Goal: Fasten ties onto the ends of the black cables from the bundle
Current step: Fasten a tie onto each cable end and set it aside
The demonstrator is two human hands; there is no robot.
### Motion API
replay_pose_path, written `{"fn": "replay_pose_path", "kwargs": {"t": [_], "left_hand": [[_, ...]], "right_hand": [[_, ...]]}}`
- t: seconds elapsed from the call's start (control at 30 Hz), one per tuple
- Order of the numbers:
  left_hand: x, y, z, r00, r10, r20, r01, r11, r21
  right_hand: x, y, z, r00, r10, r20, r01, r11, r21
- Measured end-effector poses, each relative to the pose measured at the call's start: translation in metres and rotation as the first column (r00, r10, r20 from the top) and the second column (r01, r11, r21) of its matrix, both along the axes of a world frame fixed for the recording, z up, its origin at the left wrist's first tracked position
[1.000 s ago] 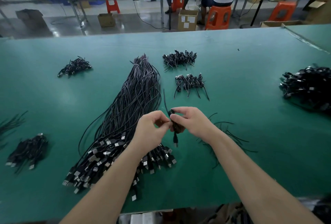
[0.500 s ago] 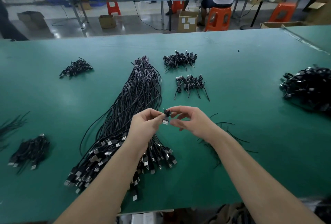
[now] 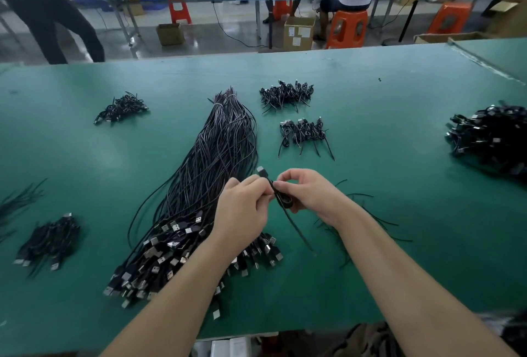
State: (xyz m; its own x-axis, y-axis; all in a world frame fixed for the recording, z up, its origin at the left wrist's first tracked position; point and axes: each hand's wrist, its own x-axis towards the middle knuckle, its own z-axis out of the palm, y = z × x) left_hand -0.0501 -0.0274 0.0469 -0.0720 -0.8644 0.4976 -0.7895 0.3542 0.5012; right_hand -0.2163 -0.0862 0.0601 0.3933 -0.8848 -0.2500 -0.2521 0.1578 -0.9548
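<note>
Black cable [image 3: 281, 198] between both hands, plug [image 3: 261, 171] pointing up-left.

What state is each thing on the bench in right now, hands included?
Left hand: pinches the coiled cable near its plug.
Right hand: pinches the coiled cable from the other side.
Coiled cable: held above the table, one loose end hanging down.
Long bundle: lying flat, tied at the far end, plugs fanned out near the person.
Loose ties: scattered flat beside the right forearm.
Small piles: resting on the table.
</note>
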Motion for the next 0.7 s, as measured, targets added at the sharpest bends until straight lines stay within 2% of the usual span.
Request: {"fn": "replay_pose_path", "kwargs": {"t": [0.07, 0.13, 0.2, 0.23, 0.33, 0.43, 0.5, 0.57, 0.63, 0.67, 0.7], "left_hand": [[0.001, -0.001, -0.001, 1.0, 0.01, -0.029, -0.01, 1.0, 0.001], [0.002, -0.004, 0.0, 0.964, 0.052, -0.259, -0.006, 0.984, 0.177], [0.004, -0.009, 0.002, 0.824, 0.167, -0.541, 0.072, 0.917, 0.392], [0.005, -0.011, 0.003, 0.741, 0.231, -0.631, 0.126, 0.875, 0.468], [0.008, -0.012, 0.005, 0.601, 0.328, -0.729, 0.264, 0.78, 0.568], [0.006, -0.011, 0.006, 0.563, 0.317, -0.763, 0.294, 0.786, 0.544], [0.004, -0.01, 0.007, 0.604, 0.289, -0.743, 0.254, 0.814, 0.522], [0.003, -0.01, 0.006, 0.716, 0.231, -0.658, 0.178, 0.851, 0.493], [0.002, -0.008, 0.004, 0.911, 0.102, -0.4, 0.066, 0.921, 0.385], [0.001, -0.007, 0.003, 0.976, 0.029, -0.215, 0.029, 0.964, 0.264], [-0.001, -0.005, 0.003, 0.999, -0.019, -0.04, 0.024, 0.993, 0.114]], "right_hand": [[-0.002, 0.001, -0.003, 0.998, -0.003, 0.067, 0.001, 0.999, 0.032], [-0.005, 0.001, -0.006, 0.993, 0.011, 0.12, -0.01, 1.0, -0.01], [-0.008, 0.001, -0.008, 0.993, 0.066, 0.094, -0.056, 0.992, -0.114], [-0.008, 0.002, -0.009, 0.994, 0.095, 0.053, -0.084, 0.98, -0.178], [-0.004, 0.004, -0.009, 0.992, 0.125, -0.024, -0.126, 0.953, -0.276], [0.002, 0.005, -0.007, 0.995, 0.102, -0.011, -0.101, 0.961, -0.257], [0.002, 0.005, -0.004, 0.996, 0.085, -0.01, -0.085, 0.971, -0.222], [0.002, 0.004, -0.003, 0.997, 0.067, -0.048, -0.076, 0.973, -0.218], [0.002, 0.003, -0.004, 0.996, 0.047, -0.08, -0.061, 0.979, -0.192], [0.002, 0.002, -0.003, 0.994, 0.049, -0.096, -0.064, 0.985, -0.163], [0.002, 0.001, -0.003, 0.993, 0.057, -0.108, -0.07, 0.99, -0.122]]}}
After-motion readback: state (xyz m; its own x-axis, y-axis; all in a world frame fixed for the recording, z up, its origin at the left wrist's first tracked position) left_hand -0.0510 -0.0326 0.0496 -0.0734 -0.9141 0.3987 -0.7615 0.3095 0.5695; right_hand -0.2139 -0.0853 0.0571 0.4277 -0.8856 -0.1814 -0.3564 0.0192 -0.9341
